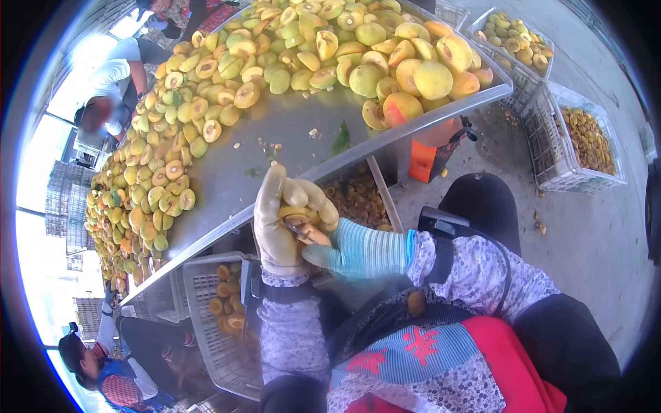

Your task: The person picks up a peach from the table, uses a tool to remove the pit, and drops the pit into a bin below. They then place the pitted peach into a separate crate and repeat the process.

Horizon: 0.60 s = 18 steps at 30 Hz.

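Observation:
My left hand (289, 213), in a cream glove, has its fingers curled round a piece of yellow fruit (295, 215). Against it is my right hand (358, 248), in a striped teal glove with a bare thumb or fingertip showing, pressed to the fruit. A small dark tool tip (299, 224) shows between the hands; the rest of it is hidden. Both hands are just off the near edge of a metal table (275, 138), which bears a large heap of halved and whole yellow-green fruit (241, 69).
A white crate of fruit halves (200, 296) stands below left. Crates of fruit (506, 14) and of pits (551, 131) are on the floor at right, near an orange container (421, 160). Co-workers (103, 385) are along the left side.

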### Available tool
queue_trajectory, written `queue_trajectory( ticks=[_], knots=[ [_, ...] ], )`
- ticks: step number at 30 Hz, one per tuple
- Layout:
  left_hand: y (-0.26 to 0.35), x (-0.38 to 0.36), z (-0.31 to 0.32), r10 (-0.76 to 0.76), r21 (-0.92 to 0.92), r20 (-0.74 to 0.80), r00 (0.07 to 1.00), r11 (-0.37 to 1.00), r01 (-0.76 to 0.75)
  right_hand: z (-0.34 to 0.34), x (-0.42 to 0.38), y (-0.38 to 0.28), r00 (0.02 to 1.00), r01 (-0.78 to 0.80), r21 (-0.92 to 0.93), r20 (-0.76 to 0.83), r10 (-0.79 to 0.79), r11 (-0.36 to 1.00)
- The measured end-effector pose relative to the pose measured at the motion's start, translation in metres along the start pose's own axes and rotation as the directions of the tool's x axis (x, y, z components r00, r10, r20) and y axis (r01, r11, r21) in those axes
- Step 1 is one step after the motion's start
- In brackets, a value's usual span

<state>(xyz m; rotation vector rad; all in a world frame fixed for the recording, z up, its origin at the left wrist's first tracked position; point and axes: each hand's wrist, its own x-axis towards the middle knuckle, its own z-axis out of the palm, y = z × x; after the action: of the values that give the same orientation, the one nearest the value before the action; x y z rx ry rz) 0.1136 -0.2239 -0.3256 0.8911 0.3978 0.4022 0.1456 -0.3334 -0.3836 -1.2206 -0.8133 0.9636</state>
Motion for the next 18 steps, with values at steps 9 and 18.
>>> queue_trajectory(
  ticks=[9, 18],
  knots=[
    [-0.008, 0.010, -0.014, 0.018, -0.192, 0.403, 0.915, 0.979, 0.066, -0.007, -0.010, -0.013, 0.965, -0.227, 0.246, 0.186, 0.184, 0.942],
    [0.020, 0.016, -0.033, 0.102, -0.247, -0.052, 0.993, 0.963, -0.112, -0.026, -0.008, -0.011, 0.970, -0.218, -0.905, -0.159, 0.185, 0.366]
  ],
)
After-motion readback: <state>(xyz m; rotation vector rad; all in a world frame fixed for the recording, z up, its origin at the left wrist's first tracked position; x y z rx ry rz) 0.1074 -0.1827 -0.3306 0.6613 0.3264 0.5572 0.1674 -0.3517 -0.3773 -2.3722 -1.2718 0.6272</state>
